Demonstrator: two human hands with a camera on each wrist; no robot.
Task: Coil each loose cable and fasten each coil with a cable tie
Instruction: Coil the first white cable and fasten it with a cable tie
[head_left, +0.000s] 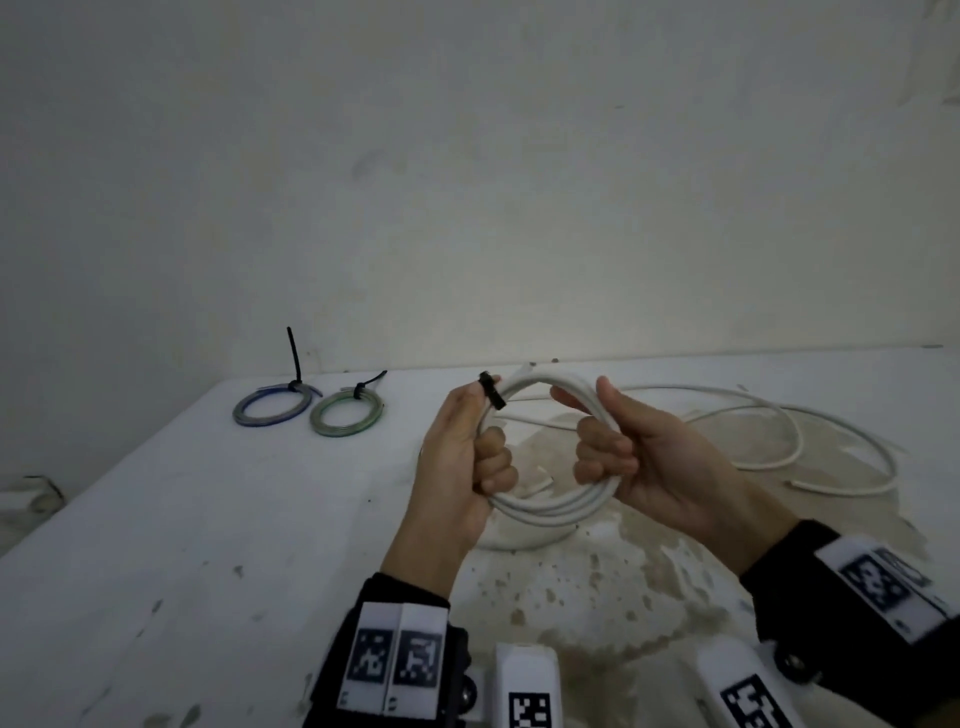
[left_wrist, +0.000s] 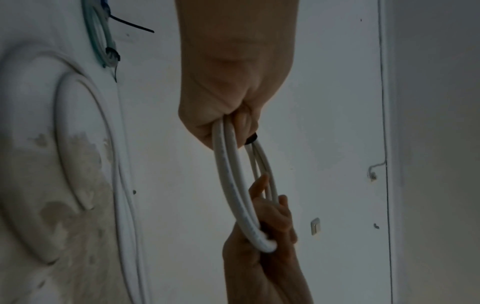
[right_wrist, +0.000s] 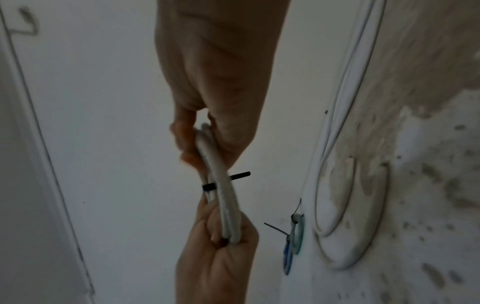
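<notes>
a: where was the white coil (head_left: 550, 499)?

b: held above the table (head_left: 208, 519), between both hands. the left hand (head_left: 457, 467) had fingers curled round its 9 o'clock side, thumb pressing the black cable tie (head_left: 492, 391) there; the right hand (head_left: 639, 457) gripped 3 o'clock.

a: risk?

b: i judged the stiff loops could spring apart if either grip eased, since the tie looked loose.

a: orientation?

b: ring tilted toward the person, long axis 9 to 3; the tie's tail pointed 11 o'clock.
</notes>
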